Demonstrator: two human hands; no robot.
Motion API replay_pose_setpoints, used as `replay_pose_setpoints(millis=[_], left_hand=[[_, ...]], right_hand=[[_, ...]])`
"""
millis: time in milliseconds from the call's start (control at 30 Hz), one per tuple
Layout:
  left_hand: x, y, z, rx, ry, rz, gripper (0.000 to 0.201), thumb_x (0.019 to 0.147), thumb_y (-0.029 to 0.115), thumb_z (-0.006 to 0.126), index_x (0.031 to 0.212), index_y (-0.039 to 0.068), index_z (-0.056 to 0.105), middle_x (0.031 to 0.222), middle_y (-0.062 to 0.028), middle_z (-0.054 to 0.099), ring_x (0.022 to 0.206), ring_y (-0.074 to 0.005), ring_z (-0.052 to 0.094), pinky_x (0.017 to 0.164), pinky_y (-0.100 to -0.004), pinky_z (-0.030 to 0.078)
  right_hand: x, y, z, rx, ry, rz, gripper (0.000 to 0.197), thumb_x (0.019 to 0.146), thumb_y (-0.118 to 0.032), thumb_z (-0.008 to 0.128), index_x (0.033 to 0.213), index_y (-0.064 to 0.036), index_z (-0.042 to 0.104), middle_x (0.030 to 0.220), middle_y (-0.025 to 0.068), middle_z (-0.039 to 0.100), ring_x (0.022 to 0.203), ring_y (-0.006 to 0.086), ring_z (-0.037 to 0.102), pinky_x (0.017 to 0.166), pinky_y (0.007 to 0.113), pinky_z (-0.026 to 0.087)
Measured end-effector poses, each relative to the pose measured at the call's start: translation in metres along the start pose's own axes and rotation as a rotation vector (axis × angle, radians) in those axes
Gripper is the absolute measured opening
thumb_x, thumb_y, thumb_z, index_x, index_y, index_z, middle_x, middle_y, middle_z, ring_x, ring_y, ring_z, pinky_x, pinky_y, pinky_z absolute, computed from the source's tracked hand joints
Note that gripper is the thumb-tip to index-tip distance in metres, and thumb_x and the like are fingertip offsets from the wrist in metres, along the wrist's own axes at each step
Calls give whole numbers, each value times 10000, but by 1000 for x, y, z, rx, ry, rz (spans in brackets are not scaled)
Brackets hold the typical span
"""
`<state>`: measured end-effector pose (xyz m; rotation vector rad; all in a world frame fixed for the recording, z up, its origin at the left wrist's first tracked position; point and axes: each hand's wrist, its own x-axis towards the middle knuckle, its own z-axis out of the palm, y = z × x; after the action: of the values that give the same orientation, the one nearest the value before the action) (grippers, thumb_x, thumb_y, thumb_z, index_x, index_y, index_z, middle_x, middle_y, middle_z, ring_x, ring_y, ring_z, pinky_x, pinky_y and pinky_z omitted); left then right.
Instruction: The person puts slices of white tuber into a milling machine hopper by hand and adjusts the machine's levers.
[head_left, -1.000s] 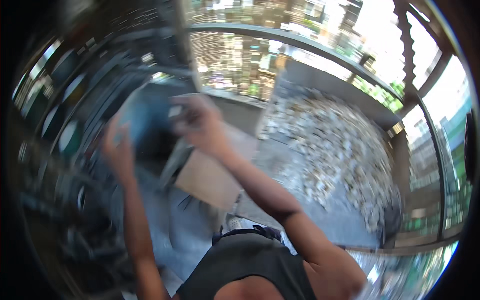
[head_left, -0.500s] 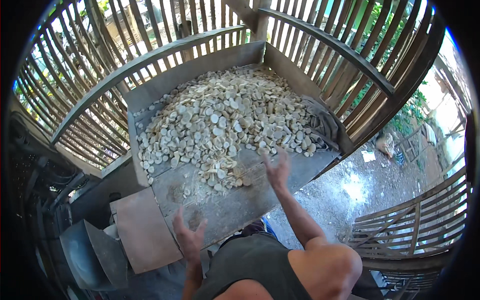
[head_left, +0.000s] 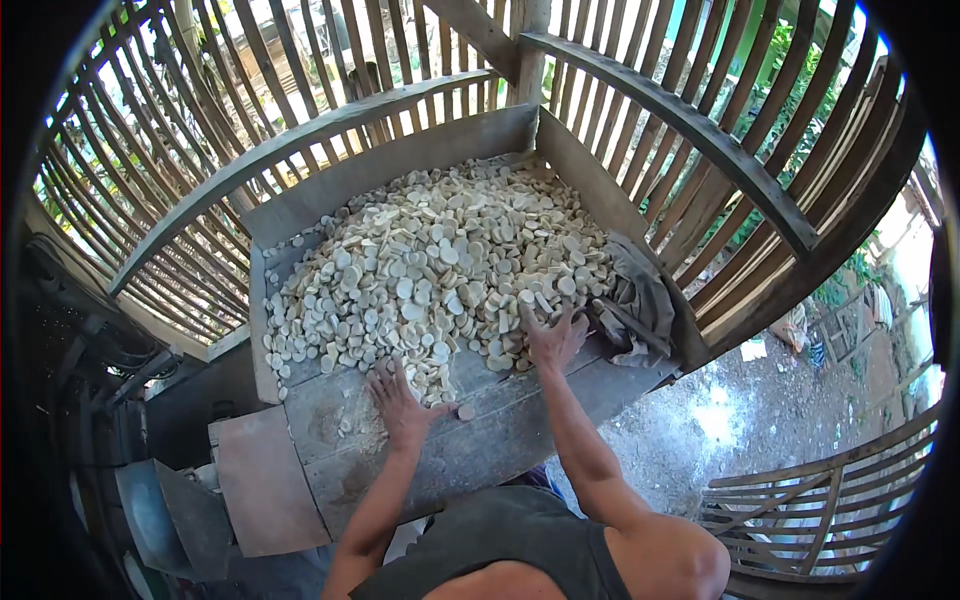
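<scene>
A big heap of pale round slices [head_left: 440, 270] covers a grey wooden tray-table [head_left: 500, 440] with raised side boards. My left hand [head_left: 403, 400] lies flat with spread fingers on the boards at the heap's near edge, touching loose slices. Further right, my right hand [head_left: 553, 340] rests palm down, fingers apart, on the slices at the heap's front. Neither hand holds anything that I can see.
A grey cloth [head_left: 635, 300] lies bunched at the tray's right side. A curved wooden slat railing [head_left: 640, 90] surrounds the tray. A brown board [head_left: 260, 490] and a blue container [head_left: 150, 515] sit at lower left. Bare ground [head_left: 740, 420] lies below on the right.
The view swung from the blue container at the left to the tray. Both hands have moved forward onto the heap's near edge, the left one reaching up from the bare boards.
</scene>
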<state>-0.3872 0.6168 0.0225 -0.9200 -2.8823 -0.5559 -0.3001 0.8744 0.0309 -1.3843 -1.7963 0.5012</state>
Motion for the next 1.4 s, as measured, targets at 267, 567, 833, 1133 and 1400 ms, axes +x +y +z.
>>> replay_pose_setpoints(millis=[267, 567, 833, 1133, 1400], left_hand=[[42, 21, 3, -394, 236, -62, 1358, 533, 638, 805, 1533, 64, 88, 1537, -304, 175, 1426, -469, 176, 1173, -524, 186], [41, 11, 6, -701, 410, -70, 1071, 756, 553, 747, 1512, 19, 208, 1517, -264, 273, 1410, -415, 258, 1143, -494, 243], [32, 23, 5, -416, 324, -107, 1035, 781, 565, 710, 1504, 6, 222, 1533, -262, 232, 1437, -401, 201, 1162, -510, 170], [12, 52, 2, -279, 336, -33, 1323, 585, 781, 702, 1524, 33, 147, 1530, -325, 163, 1432, -479, 143, 1158, -582, 122], [33, 72, -2, -36, 189, -83, 1292, 559, 872, 591, 1520, 86, 231, 1548, -297, 158, 1434, -449, 183, 1140, -595, 165]], right_hand=[[-42, -52, 24, 265, -321, -154, 748, 661, -568, 795, 1209, -104, 588, 1148, 331, 479, 1066, 499, 519, 876, 534, 460], [-60, -62, -1, 463, -974, -339, 888, 698, -649, 721, 1381, -135, 481, 1357, 326, 418, 1274, 460, 422, 1053, 531, 364], [-46, -8, -38, 190, -482, -619, 1004, 716, -618, 736, 1418, 3, 375, 1404, 235, 426, 1313, 393, 390, 1095, 501, 295], [163, 10, 32, -278, -283, -342, 1113, 689, -818, 589, 1441, -30, 362, 1384, 206, 462, 1282, 372, 437, 1085, 469, 318], [85, -42, 41, -140, -453, -524, 737, 678, -651, 731, 1278, -278, 521, 1202, 166, 569, 1070, 381, 596, 828, 493, 519]])
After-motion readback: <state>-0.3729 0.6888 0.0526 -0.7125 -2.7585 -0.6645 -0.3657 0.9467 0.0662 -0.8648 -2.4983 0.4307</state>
